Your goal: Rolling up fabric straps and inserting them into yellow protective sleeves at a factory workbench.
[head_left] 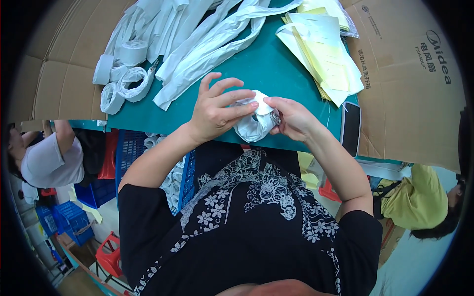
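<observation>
A white coil of folded strip material [253, 130], shaped like a ring with a hole in the middle, is held between my hands over the near edge of the green table. My right hand [294, 118] grips its right side, thumb on top, with a small shiny metal piece beside the fingers. A white flat piece [259, 100] lies on the coil's upper side. My left hand [217, 108] pinches at that piece with thumb and forefinger, while its other fingers are raised and spread. The undersides of the right fingers are partly hidden.
Several finished-looking white coils [133, 84] lie at the left on the green table [227, 74], by long white strips [207, 54]. Yellow and white sheets [323, 59] and a dark phone [351, 129] sit right. Cardboard [410, 89] flanks the table; a blue crate [132, 148] stands below. Two people work nearby.
</observation>
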{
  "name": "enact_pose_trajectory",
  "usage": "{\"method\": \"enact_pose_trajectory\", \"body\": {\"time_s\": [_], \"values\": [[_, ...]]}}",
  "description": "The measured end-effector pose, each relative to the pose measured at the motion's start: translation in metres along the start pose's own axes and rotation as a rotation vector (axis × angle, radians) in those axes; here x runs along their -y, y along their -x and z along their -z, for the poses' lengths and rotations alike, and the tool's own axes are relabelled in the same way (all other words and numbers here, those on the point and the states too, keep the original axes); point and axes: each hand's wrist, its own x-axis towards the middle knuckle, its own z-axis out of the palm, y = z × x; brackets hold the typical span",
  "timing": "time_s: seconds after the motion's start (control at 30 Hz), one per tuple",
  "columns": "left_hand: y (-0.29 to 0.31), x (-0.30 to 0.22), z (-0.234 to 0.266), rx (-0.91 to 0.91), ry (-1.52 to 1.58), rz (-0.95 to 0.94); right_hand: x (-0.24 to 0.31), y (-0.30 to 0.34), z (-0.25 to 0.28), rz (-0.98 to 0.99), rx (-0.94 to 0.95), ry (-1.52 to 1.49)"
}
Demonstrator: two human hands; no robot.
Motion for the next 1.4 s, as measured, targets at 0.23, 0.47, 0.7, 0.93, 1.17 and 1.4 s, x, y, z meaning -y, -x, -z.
{"method": "enact_pose_trajectory", "body": {"time_s": [0.23, 0.47, 0.7, 0.93, 1.17, 1.4], "values": [[0.001, -0.004, 0.015, 0.251, -0.034, -0.361, -0.006, -0.004, -0.008, -0.016, 0.012, 0.411], [0.031, -0.005, 0.009, -0.051, 0.268, 0.273, -0.001, 0.002, -0.035, 0.685, 0.013, 0.814], [0.039, 0.163, 0.145, -0.3, -0.259, 0.987, -0.011, -0.039, 0.008, 0.793, -0.345, 0.545], [0.045, 0.235, 0.187, 0.199, -0.884, 1.057, 0.023, -0.105, 0.012, 0.543, -0.515, 0.74], [-0.018, 0.118, 0.009, 0.178, -0.268, 0.479, 0.06, -0.146, 0.006, 0.355, -0.584, 0.594], [-0.021, 0.096, -0.042, 0.346, -0.003, 0.613, 0.049, -0.126, 0.008, 0.24, -0.368, 0.204]]}}
